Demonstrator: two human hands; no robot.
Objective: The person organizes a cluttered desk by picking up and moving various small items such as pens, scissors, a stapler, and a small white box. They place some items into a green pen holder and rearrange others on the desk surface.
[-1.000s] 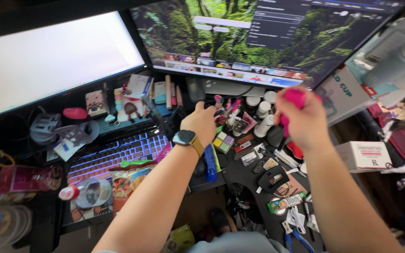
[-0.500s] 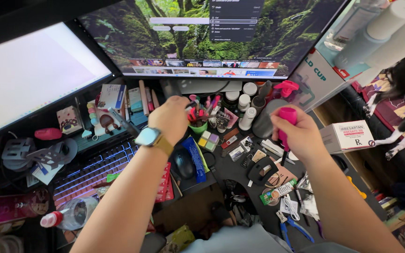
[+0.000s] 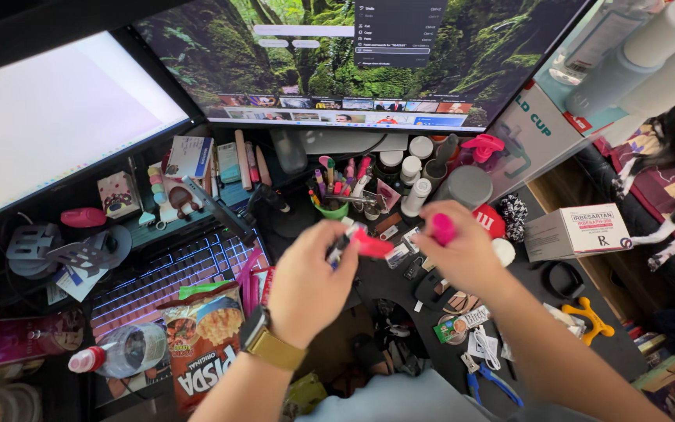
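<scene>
Above the bench [image 3: 400,293], left hand [image 3: 306,285] fingers pinch a red-tipped pen [image 3: 361,244]; right hand [image 3: 462,254] fingers grip, seemingly, a pink cap [image 3: 442,228].

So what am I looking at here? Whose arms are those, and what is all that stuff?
There is no machine here. A person wears a camera on their head, so the picture looks down at their own two arms and a very crowded desk.

The left hand, with a watch on its wrist, grips a dark pen-like thing with a red-pink part. The right hand is closed around something bright pink. The two hands are close together over the desk.

Behind them stand two screens: a white one and one showing a green forest. On the desk lie a glowing keyboard, a snack bag, a plastic bottle, a green cup of pens, a white box and blue pliers.
</scene>
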